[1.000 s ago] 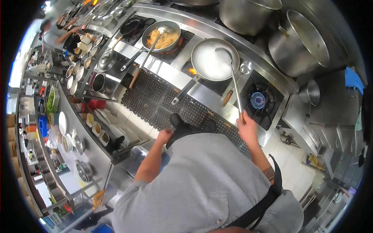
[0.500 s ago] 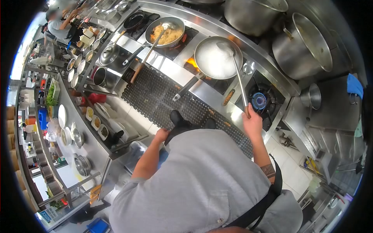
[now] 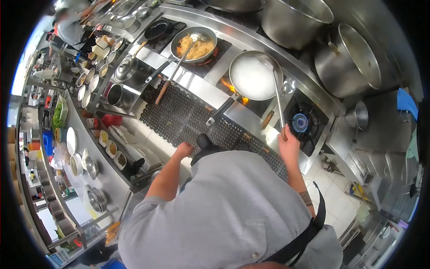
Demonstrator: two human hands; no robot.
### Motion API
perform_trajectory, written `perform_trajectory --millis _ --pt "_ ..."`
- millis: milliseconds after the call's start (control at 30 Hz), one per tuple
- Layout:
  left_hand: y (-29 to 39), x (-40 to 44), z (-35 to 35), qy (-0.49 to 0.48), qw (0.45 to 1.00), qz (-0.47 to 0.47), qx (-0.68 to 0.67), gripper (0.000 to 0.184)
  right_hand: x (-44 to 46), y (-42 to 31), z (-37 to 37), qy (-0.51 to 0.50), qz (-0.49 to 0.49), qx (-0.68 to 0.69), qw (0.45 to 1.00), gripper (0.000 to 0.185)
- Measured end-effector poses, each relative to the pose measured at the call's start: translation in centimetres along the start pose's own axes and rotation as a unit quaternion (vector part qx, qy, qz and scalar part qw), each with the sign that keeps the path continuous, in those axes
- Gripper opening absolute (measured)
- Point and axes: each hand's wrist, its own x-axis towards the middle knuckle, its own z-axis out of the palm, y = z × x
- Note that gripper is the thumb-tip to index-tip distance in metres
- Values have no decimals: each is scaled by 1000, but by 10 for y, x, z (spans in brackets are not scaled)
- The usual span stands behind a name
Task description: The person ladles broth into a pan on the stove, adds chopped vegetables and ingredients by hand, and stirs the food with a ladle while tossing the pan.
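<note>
My right hand (image 3: 289, 142) is wrapped round the wooden end of a long-handled metal ladle (image 3: 279, 101). The ladle's head dips into white, foaming liquid (image 3: 251, 77) at the right side of a wok (image 3: 232, 83), and the foam mostly hides it. Flames show under this wok, whose dark handle (image 3: 220, 112) points toward me. My left hand (image 3: 183, 149) hangs over the floor mat beside my body, its fingers curled closed with nothing visible in them. To the left, a second wok (image 3: 174, 50) holds noodle-like food with another wooden-handled ladle (image 3: 172, 78) resting in it.
A lit burner (image 3: 299, 122) stands bare right of the foaming wok, near my right hand. Large steel pots (image 3: 347, 67) stand behind. A lidded pot (image 3: 125, 69) and a steel counter (image 3: 101, 154) with bowls are at left. A person (image 3: 70, 29) works at the far left.
The ladle in my right hand has shifted within the wok, and the white foam covers more of its head. My left hand has moved slightly away from my body. The whole view has shifted a little.
</note>
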Motion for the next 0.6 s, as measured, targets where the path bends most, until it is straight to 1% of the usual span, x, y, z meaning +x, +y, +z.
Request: perform_trajectory --millis 33,67,100,133,167,200,233,300,333,367,400,433,500,533,567,600 --pt "-8 11 4 5 1000 -2 -4 34 3 -8 2 -27 62 35 997 57" --pt "-22 28 13 -6 997 53 55 35 5 -18 3 -54 126 69 988 56" --pt "-31 37 17 -17 987 108 114 37 8 -32 0 -116 264 192 938 51" --pt "-29 36 14 -15 988 106 114 37 10 -39 -3 -118 262 193 938 51" --pt "-26 36 13 -20 989 104 106 35 10 -45 -6 -149 329 311 879 50" --pt "-22 36 12 -24 990 103 98 33 11 -50 -10 -177 389 422 800 48" --pt "-7 27 7 -22 990 103 98 33 11 -54 -17 -177 406 494 748 50" --pt "25 3 -5 4 1000 -18 18 33 7 -55 -28 -185 399 490 753 51" --pt "26 2 -3 8 1000 -19 17 33 4 -54 -32 -192 394 484 757 52" --pt "26 -2 1 35 999 6 21 34 2 -54 -36 -197 379 427 797 56" --pt "26 -7 4 60 997 30 25 35 -2 -50 -39 -200 377 427 797 56" --pt "28 -13 5 62 997 26 25 35 -5 -43 -41 -191 355 375 835 57" --pt "37 -25 3 17 1000 -8 -22 36 -13 -18 -42 -177 288 267 902 63" --pt "33 -24 8 19 1000 -10 -21 36 -17 -8 -39 -179 287 270 902 63" --pt "25 -22 15 5 1000 -19 -22 41 -21 0 -37 -101 177 183 962 56" --pt "17 -20 22 -10 999 -27 -23 46 -23 7 -34 -18 62 91 994 49"
